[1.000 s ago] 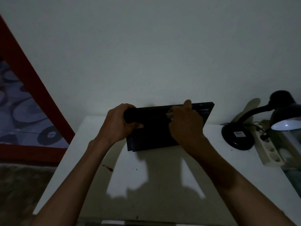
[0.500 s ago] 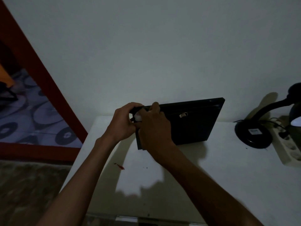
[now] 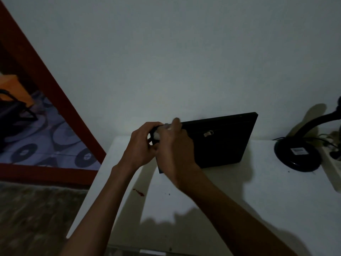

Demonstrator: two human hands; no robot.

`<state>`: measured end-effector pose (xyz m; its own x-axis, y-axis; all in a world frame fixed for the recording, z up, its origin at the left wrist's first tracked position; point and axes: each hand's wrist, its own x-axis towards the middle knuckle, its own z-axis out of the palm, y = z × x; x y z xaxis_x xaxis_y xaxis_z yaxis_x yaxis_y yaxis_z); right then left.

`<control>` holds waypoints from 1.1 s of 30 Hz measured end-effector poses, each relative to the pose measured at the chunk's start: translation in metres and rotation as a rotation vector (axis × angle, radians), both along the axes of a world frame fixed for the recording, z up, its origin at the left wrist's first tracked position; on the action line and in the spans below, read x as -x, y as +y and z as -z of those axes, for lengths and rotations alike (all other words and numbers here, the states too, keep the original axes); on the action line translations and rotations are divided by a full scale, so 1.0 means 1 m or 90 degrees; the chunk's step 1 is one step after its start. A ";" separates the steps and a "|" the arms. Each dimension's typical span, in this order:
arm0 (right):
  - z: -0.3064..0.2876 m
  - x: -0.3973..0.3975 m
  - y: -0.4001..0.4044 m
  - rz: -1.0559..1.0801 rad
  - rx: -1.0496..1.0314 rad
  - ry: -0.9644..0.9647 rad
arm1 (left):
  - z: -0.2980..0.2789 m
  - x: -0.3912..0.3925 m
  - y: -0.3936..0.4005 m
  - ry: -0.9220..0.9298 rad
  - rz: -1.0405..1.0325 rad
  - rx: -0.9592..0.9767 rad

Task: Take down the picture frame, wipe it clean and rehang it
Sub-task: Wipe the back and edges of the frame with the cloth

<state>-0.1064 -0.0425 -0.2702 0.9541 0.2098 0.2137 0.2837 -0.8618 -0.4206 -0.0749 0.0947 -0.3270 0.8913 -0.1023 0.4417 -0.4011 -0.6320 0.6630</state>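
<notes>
A black picture frame (image 3: 221, 143) stands on its lower edge on the white table (image 3: 258, 200), its back side toward me with a small metal hanger (image 3: 208, 133) near the top. My left hand (image 3: 140, 146) grips the frame's left upper corner. My right hand (image 3: 175, 154) lies over the same corner and holds a small white wad, a cloth or tissue (image 3: 158, 134), pressed against the frame there. The frame's left part is hidden behind both hands.
A black desk lamp's base (image 3: 297, 156) sits right of the frame, with a white power strip (image 3: 334, 163) and cables beyond it. A small red stain (image 3: 138, 192) marks the table. A red door frame (image 3: 55, 89) and patterned floor lie to the left.
My right hand slid from the middle of the frame's top edge to its left corner, uncovering the hanger. The view shifted left, so the frame now sits further right.
</notes>
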 end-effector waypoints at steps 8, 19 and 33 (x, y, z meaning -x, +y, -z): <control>0.007 -0.012 -0.027 0.012 0.011 0.017 | -0.001 -0.002 -0.004 0.030 -0.013 0.018; -0.003 -0.038 -0.106 0.052 0.013 0.115 | -0.004 -0.005 -0.010 0.086 -0.065 -0.022; -0.019 -0.059 -0.119 0.004 0.064 0.158 | -0.018 -0.008 -0.102 0.042 -0.221 -0.363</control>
<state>-0.0472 -0.1619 -0.2515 0.9761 0.2117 -0.0484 0.1768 -0.9042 -0.3888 -0.0668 -0.0072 -0.3085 0.9377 -0.0063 0.3473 -0.0816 -0.9759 0.2024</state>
